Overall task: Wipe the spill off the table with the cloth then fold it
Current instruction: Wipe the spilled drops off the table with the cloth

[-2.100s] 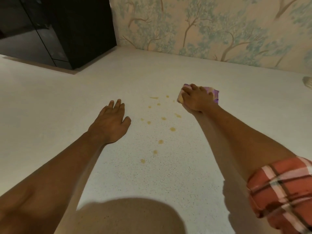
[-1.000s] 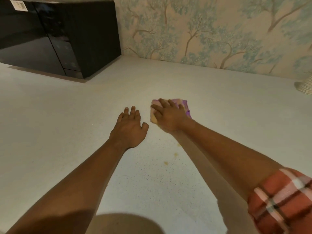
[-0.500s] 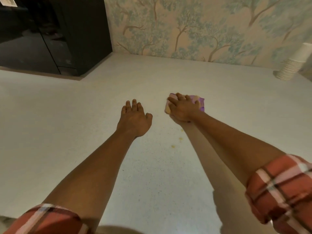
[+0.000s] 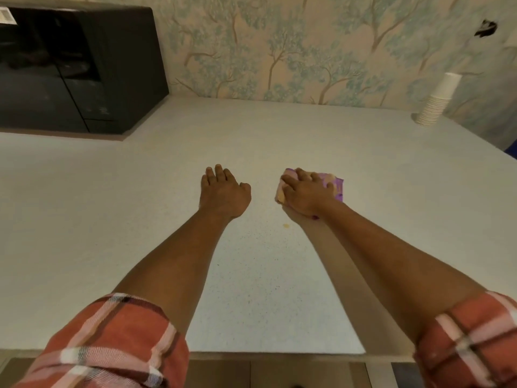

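My right hand point(image 4: 305, 193) lies on top of a bunched purple and yellow cloth point(image 4: 337, 187) and presses it against the pale speckled table point(image 4: 251, 289). Most of the cloth is hidden under the hand. One small yellow drop of the spill point(image 4: 286, 226) shows just in front of that hand, beside the forearm. My left hand point(image 4: 223, 194) rests flat on the table, fingers together, a short way left of the cloth, holding nothing.
A black microwave point(image 4: 70, 71) stands at the back left against the tree-patterned wall. A stack of white paper cups point(image 4: 436, 100) sits at the back right corner. The table's front edge point(image 4: 279, 355) runs below my forearms.
The cloth swept left across the drops and back right; most yellow drops are gone, one still shows. My left hand has shifted slightly toward the middle. The camera has tilted back.
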The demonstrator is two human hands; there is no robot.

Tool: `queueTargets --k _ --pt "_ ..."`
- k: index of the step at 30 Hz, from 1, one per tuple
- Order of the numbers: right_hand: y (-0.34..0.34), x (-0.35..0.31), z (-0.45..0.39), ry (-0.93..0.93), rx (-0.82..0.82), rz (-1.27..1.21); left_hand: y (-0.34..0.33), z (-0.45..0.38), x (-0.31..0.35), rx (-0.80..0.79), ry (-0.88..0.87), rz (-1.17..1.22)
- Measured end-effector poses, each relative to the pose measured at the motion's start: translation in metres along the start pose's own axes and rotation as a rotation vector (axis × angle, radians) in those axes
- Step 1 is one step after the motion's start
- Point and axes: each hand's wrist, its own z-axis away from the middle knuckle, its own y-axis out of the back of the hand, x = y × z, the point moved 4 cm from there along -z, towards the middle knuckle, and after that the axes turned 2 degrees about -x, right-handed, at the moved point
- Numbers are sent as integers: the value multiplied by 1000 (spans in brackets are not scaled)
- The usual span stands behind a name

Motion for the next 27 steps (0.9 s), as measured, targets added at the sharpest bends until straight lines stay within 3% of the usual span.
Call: queueTargets --k 6,11,17,21,27 --pt "-20 -46 44 107 -21 5 2 -5 0 -14 -12 -5" --pt "-28 -32 115 139 50 23 1 -6 -1 3 -23 2" --pt "-4 32 96 -86 35 -2 3 -1 0 32 -106 -11" --pt "3 19 54 -164 3 -23 5 0 2 32 -96 39" --pt "-19 -32 80 45 15 -5 15 1 34 45 -193 10"
